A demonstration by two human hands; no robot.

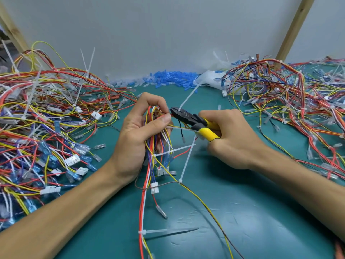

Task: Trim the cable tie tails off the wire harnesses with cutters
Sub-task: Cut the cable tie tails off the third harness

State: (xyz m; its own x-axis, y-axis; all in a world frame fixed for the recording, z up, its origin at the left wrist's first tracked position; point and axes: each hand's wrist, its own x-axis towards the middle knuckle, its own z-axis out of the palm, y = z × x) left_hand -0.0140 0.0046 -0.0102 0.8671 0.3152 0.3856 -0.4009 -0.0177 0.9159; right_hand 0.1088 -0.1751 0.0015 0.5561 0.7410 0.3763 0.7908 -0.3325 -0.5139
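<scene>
A: Harness position?
B: Left hand (pixel 138 131) fingers curl round the wire harness (pixel 148 163) above the green mat (pixel 242 212). Right hand (pixel 235 135) grips the yellow-handled cutters (pixel 194 121), jaws at the base of a white cable tie tail (pixel 187 99).
A: Handling?
B: Probably light, floppy wires; tail springy. Grip just beside the tie.

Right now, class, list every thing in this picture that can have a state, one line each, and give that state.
held harness, bunched, ends trailing on the mat.
upright tail, uncut, sticking up.
cutters, jaws around the upright tail's base.
left hand, grips the held harness.
right hand, grips the cutters' handles.
lower tail, untrimmed, lying flat.
left pile, tangled, several tails untrimmed.
</scene>
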